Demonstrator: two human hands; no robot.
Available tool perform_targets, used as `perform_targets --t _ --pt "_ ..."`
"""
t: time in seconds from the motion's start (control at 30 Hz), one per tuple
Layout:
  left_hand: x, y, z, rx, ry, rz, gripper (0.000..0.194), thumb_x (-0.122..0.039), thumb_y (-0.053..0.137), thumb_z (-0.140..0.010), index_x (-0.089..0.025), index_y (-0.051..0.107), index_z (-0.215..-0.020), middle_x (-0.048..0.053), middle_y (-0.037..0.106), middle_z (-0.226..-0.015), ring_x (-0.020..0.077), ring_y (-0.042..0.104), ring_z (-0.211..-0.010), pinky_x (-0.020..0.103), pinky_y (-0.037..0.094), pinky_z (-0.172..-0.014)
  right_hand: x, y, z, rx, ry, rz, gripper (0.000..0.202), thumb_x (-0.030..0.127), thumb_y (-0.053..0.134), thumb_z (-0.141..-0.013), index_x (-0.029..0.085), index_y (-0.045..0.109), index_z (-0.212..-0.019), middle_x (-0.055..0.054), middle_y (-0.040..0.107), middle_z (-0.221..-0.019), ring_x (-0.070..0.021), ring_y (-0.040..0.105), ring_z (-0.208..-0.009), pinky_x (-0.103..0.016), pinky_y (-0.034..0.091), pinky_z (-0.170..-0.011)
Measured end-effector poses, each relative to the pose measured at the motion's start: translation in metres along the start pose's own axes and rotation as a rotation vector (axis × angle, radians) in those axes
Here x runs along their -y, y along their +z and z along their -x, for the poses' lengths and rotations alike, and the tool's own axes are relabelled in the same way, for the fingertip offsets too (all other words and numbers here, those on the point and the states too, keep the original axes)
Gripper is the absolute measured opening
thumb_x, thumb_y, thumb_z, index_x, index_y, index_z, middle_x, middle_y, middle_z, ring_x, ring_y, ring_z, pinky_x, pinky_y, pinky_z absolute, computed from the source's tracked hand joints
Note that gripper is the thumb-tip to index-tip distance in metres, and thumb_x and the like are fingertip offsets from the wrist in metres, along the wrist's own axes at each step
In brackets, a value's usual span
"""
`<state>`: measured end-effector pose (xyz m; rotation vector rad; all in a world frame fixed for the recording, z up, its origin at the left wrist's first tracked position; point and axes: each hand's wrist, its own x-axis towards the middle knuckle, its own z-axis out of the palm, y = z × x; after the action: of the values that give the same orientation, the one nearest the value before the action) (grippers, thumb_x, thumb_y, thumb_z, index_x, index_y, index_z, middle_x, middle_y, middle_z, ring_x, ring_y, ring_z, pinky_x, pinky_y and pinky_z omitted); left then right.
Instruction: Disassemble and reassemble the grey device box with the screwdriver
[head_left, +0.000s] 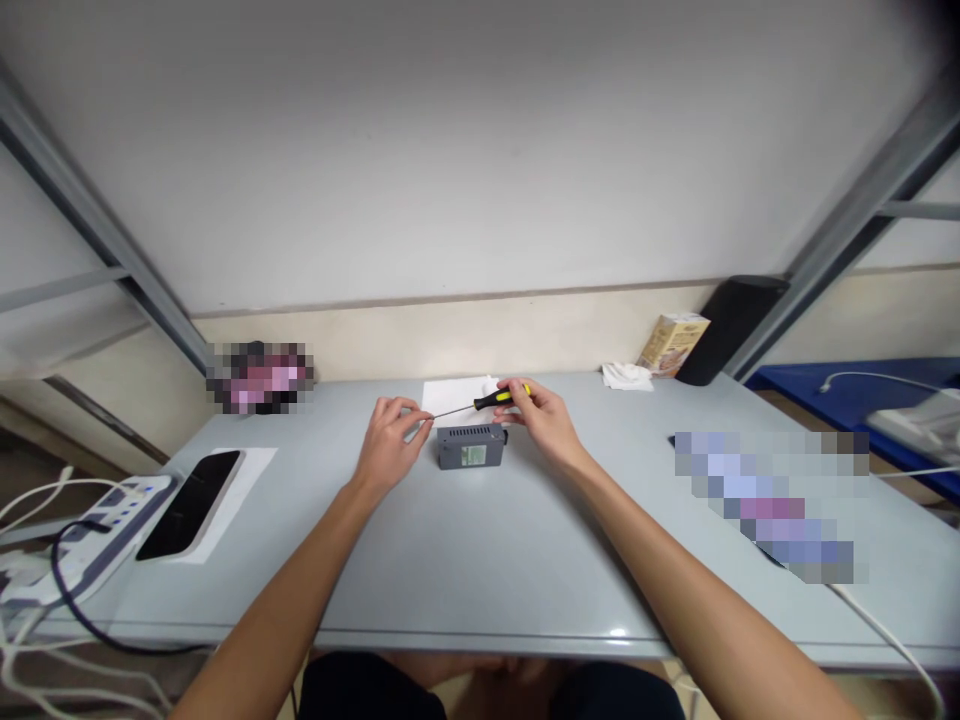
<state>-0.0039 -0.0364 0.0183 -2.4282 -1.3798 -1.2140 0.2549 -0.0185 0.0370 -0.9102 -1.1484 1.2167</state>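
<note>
A black and yellow screwdriver (493,397) lies nearly level in my right hand (541,415), the fingers closed round its handle. Its thin shaft points left, and the tip meets the pinched thumb and forefinger of my left hand (394,435). Whether those fingertips grip only the tip or also some small part is too small to tell. Just below the shaft, a dark grey box-shaped device (471,447) stands on the table, with a row of vent slots along its top and a pale green label on its front. Neither hand visibly grips the device.
White paper (454,393) lies behind the device. A phone (191,505) and a power strip (97,540) with cables are at left. A yellow carton (673,343), a tissue (627,376) and a black cylinder (731,330) stand back right. Blurred items lie on both sides.
</note>
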Motion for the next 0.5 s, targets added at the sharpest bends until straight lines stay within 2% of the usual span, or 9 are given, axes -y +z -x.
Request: perform_targets --t 0.2,0.37,0.5 --pt "-0.003 -0.001 0.000 -0.003 -0.011 0.066 0.017 -0.027 0.062 -0.102 -0.024 0.079 -0.106 0.008 0.069 -0.103 0.0246 0.053 -0.100 0.041 0.052 -0.090 0.002 -0.003 -0.003 -0.007 -0.019 -0.105 0.058 0.064 0.085 -0.072 0.022 0.072 -0.111 -0.003 0.074 -0.092 -0.0173 0.075 -0.078 -0.035 0.067 -0.077" --pt "-0.009 -0.003 -0.001 -0.029 0.018 0.118 0.018 -0.028 0.062 -0.103 -0.027 0.079 -0.108 0.006 0.068 -0.104 0.0234 0.053 -0.098 0.041 0.051 -0.090 0.006 -0.004 -0.005 -0.019 -0.073 -0.207 0.051 0.059 0.087 -0.073 0.024 0.072 -0.107 -0.001 0.075 -0.093 -0.0145 0.074 -0.080 -0.029 0.065 -0.074" --pt "-0.016 -0.005 -0.002 -0.007 -0.003 0.159 0.023 -0.031 0.060 -0.104 -0.029 0.074 -0.122 0.006 0.068 -0.108 0.0235 0.056 -0.103 0.043 0.051 -0.095 0.015 -0.003 -0.002 -0.041 -0.143 -0.210 0.046 0.059 0.083 -0.079 0.025 0.073 -0.108 -0.001 0.075 -0.096 -0.0139 0.072 -0.083 -0.027 0.064 -0.072"
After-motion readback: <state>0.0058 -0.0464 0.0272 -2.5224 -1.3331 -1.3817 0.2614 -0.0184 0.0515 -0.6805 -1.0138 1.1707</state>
